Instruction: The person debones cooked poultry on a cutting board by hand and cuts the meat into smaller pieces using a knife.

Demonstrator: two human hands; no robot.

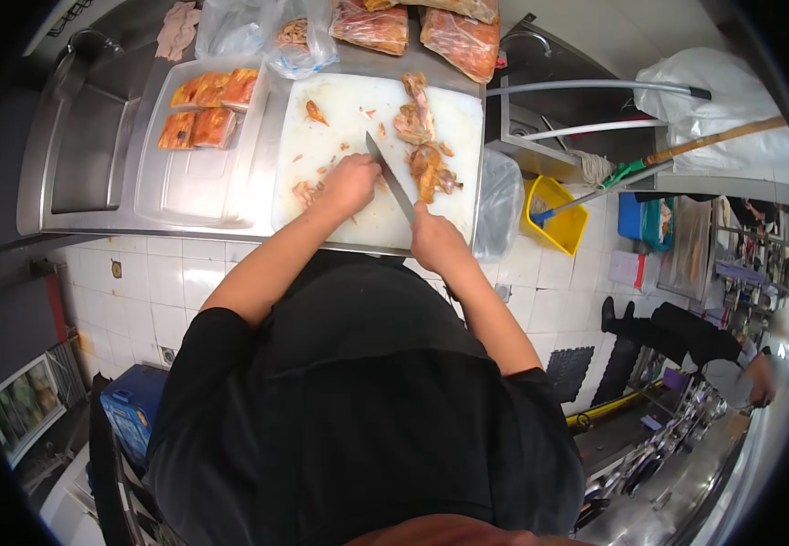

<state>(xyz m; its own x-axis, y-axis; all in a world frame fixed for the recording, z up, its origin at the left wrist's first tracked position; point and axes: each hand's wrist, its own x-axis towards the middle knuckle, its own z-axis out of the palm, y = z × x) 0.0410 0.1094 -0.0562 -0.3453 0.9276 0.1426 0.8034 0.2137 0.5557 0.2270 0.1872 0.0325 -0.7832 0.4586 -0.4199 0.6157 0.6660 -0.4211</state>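
My right hand point(440, 241) grips the handle of a kitchen knife point(394, 185), its blade pointing away from me across the white cutting board point(340, 96). Close against the blade's left side, my left hand point(352, 185) is closed with curled fingers pressed down; whatever lies under them is hidden. Small scraps of meat point(305, 192) are beside the left hand. Larger browned, bony pieces of cooked meat point(426, 168) lie along the board's right side. One small reddish piece point(316, 112) rests near its upper left.
Left of the board is a clear plastic tray point(153, 187) with several roasted meat slabs point(199, 127). Wrapped meat packs point(461, 44) and plastic bags point(299, 55) sit behind. A yellow mop bucket point(569, 227) stands right, with long handles above. Another person point(694, 337) is at far right.
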